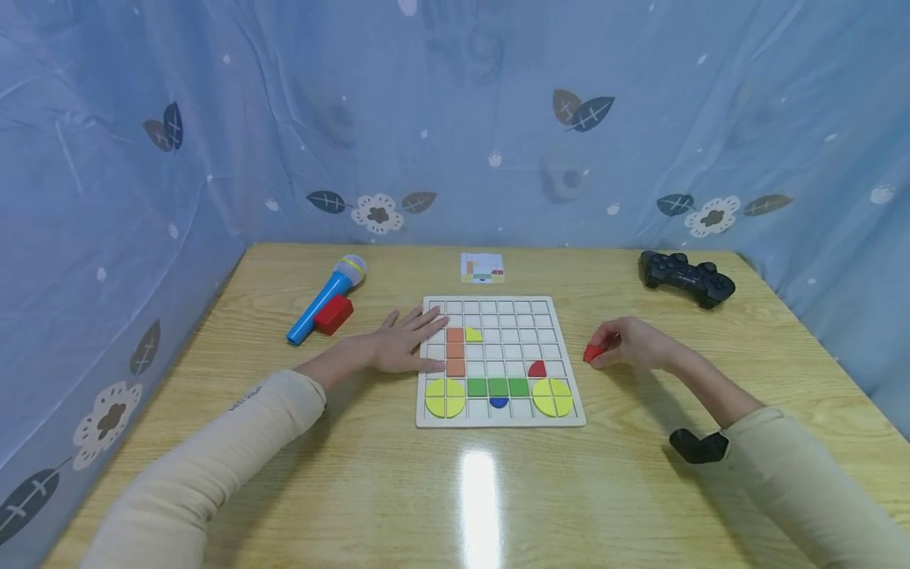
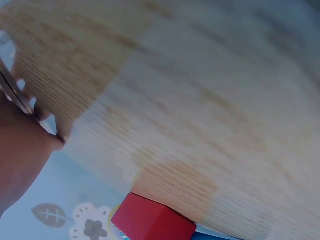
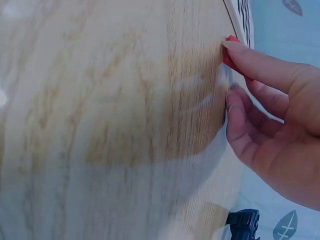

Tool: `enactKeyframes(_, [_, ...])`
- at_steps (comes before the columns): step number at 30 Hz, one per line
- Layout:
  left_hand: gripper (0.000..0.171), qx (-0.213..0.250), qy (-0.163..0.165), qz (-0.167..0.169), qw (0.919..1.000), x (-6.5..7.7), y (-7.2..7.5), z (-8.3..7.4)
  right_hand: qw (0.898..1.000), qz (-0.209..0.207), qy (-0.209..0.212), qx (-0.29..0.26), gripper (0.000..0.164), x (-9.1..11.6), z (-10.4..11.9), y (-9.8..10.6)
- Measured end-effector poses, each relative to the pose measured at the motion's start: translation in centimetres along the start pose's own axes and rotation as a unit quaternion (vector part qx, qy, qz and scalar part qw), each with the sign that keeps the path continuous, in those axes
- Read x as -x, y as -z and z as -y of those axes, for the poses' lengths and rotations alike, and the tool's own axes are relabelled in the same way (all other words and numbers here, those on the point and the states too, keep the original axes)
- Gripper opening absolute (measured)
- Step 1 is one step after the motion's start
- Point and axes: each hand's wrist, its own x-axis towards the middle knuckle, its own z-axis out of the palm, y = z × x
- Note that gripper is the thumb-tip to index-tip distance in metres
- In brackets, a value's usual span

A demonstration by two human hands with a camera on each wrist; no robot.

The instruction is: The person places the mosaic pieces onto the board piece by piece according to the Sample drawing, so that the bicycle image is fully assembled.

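A white gridded board point(image 1: 498, 423) lies flat on the table with coloured flat pieces on it. My left hand point(image 1: 403, 344) rests over its left edge, fingers spread. Beside the fingertips, a column of orange squares point(image 1: 455, 352) runs down the grid, with a yellow quarter piece point(image 1: 472, 336) close by. Just off the board's right side, my right hand point(image 1: 633, 345) pinches a small red piece point(image 3: 229, 59) between thumb and fingers. On the board, a red quarter piece point(image 1: 538, 369) sits above a yellow circle point(image 1: 552, 397); green squares point(image 1: 498, 387) form a row above a blue half-round point(image 1: 499, 402).
A small picture card point(image 1: 483, 268) lies behind the board. A toy microphone point(image 1: 320, 307) and a red block point(image 1: 333, 315) are at the left. At the back right is a black game controller point(image 1: 686, 278); another dark object point(image 1: 698, 447) shows beside the right sleeve.
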Motion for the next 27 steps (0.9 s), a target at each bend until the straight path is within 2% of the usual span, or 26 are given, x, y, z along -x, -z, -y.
enactKeyframes(4, [0.092,0.008,0.004,0.002,1.0000,-0.1,-0.2,0.2,1.000,-0.004,0.025,0.008,0.019,0.0,-0.3,-0.2])
enactKeyframes(7, [0.092,0.014,0.008,0.004,0.9999,-0.1,-0.2,0.1,1.000,-0.003,0.026,0.000,0.017,0.0,-0.4,-0.3])
enactKeyframes(10, [0.091,0.013,0.011,0.005,0.9998,-0.1,-0.1,0.0,0.999,-0.003,0.016,-0.030,0.016,-0.1,-0.2,-0.4])
enactKeyframes(14, [0.090,0.008,0.012,0.005,0.9999,0.0,0.0,-0.1,0.997,-0.013,0.005,-0.076,0.026,0.1,0.3,-0.6])
enactKeyframes(19, [0.089,0.010,0.010,0.004,0.9999,0.0,0.1,-0.1,0.994,-0.037,-0.006,-0.099,0.031,0.6,1.1,-1.1])
enactKeyframes(27, [0.092,0.021,0.009,0.006,0.9997,0.1,0.1,-0.1,0.989,-0.008,-0.033,-0.147,0.026,0.4,2.4,-2.4])
